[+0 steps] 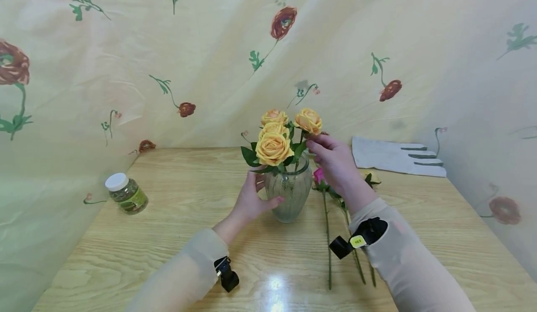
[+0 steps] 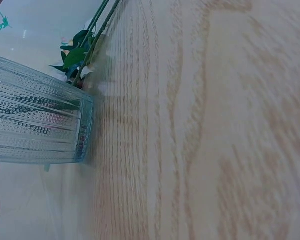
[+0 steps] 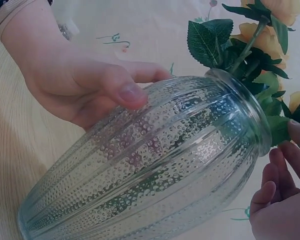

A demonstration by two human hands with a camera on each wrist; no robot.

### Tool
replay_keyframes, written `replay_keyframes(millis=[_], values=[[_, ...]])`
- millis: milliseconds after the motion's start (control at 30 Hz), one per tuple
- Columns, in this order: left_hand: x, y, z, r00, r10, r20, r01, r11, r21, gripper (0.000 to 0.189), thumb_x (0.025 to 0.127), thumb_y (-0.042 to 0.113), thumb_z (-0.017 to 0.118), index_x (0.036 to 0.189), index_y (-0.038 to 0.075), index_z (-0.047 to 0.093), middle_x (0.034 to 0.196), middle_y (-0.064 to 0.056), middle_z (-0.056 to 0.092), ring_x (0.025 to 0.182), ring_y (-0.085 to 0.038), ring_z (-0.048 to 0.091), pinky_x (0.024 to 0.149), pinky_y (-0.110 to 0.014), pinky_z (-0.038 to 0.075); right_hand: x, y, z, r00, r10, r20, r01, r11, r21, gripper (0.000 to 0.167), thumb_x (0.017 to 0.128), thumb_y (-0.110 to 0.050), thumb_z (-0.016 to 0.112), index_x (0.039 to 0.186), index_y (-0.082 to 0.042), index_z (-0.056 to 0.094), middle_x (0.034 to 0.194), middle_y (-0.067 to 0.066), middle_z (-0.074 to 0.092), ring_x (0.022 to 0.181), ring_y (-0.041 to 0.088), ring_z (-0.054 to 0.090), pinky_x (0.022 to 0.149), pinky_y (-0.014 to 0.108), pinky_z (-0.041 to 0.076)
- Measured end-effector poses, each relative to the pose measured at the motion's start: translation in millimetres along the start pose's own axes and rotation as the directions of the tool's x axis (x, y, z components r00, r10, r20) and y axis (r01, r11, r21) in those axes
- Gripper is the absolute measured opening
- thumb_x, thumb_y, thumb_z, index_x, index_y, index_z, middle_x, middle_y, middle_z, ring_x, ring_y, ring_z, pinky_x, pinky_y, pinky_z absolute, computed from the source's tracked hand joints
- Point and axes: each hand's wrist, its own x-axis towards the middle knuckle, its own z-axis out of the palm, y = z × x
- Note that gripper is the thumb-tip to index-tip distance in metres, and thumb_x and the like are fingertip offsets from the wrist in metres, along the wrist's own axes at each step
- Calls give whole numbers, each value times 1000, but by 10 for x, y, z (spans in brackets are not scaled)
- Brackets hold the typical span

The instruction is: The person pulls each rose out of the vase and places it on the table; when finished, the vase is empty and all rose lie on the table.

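Pale sleeves [image 1: 180, 270] reach in from the near edge toward a glass vase. The left hand [image 1: 251, 197] curls about the vase [image 1: 291, 193], its thumb lying along the wall; the right hand [image 1: 333, 156] pinches greenery just below the rightmost yellow rose [image 1: 308, 121], though I cannot tell whether it grips leaf or stem. For adjusting this bloom, a light hold low on the stem should work best, turning it gently so leaves don't snag on the rim, while the left hand keeps the base flat, since a top-heavy bunch could tip it.

Standing upright on the table [image 1: 176, 195], the vase is clear, ribbed and dimpled, rounded at the shoulder and narrowing toward its foot, with a thick rolled rim. The other yellow roses [image 1: 274, 148] crowd its left side, full-petalled above dark leaves. Just right of it lies a pink rose [image 1: 320, 176]; farther out, a pale glove [image 1: 394, 156].
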Motion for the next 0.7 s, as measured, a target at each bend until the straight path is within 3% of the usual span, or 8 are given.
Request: replay_keyframes(millis=[267, 533, 700], values=[[-4, -23, 1, 1000, 24, -13, -24, 1000, 19, 84, 73, 9, 79, 138, 12, 26, 137, -11, 38, 120, -27, 43, 101, -39, 39, 65, 24, 68, 999, 10, -35, -16, 983, -184, 39, 94, -17, 57, 124, 8, 51, 107, 1, 52, 95, 15, 47, 78, 26, 40], [13, -43, -2, 999, 33, -15, -33, 999, 13, 86, 72, 10, 79, 139, 11, 25, 137, -12, 37, 120, -28, 44, 100, -40, 40, 97, 49, 124, 997, -1, -76, -8, 993, -119, 5, 92, -9, 58, 97, -8, 59, 101, 0, 52, 87, 12, 47, 70, 21, 41], [11, -43, 0, 1000, 23, -12, -23, 1000, 12, 83, 72, 10, 79, 137, 10, 27, 135, -11, 39, 119, -27, 44, 101, -41, 39, 90, 50, 147, 996, -16, -90, 12, 999, -44, 14, 92, -4, 57, 84, -15, 61, 97, -1, 51, 83, 11, 47, 67, 21, 39]])
